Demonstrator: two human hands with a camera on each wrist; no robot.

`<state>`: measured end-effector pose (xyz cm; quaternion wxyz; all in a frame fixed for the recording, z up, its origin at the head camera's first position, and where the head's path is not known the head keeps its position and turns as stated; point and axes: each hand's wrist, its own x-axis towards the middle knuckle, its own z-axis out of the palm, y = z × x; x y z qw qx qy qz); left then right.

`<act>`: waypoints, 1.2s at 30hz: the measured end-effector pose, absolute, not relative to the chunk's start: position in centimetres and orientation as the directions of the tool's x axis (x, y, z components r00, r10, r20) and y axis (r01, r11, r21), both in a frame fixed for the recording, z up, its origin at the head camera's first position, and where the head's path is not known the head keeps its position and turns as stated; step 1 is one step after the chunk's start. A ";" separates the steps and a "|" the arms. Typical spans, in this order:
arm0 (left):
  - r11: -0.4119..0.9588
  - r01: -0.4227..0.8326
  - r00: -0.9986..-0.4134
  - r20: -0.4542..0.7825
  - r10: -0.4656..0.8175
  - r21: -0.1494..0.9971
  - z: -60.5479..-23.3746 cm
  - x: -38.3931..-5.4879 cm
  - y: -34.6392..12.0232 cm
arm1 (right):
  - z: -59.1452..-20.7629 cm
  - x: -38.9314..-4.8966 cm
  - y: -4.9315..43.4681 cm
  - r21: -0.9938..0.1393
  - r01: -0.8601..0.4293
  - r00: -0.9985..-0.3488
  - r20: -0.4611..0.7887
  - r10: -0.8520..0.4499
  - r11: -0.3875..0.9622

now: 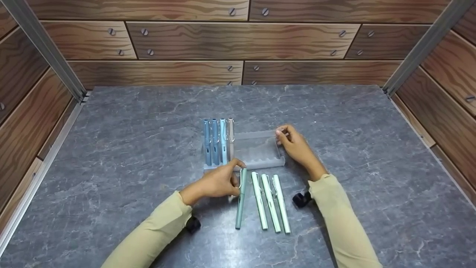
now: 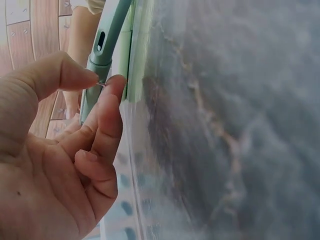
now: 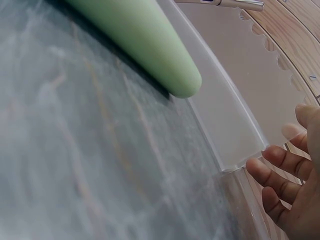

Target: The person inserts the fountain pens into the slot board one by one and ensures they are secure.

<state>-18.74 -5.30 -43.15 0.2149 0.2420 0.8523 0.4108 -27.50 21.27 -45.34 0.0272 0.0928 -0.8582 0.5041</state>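
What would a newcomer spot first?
Likely three pale-green pens lying on the table, beside a darker green pen pinched by the left hand. Then four pens, three blue and one brownish, filling the left of a clear rack; the right hand holds its right edge.

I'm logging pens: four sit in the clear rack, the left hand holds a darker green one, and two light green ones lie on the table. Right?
Only the count of light green pens is wrong: the head view shows three on the table. The left hand does hold the darker green pen, and four pens sit in the clear rack.
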 end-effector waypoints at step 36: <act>0.368 0.201 -0.889 0.011 0.458 0.908 -42.2 -18.8 -4.9 | -45.5 -27.6 21.5 -0.853 -0.200 -0.978 0.149 -0.143 0.483</act>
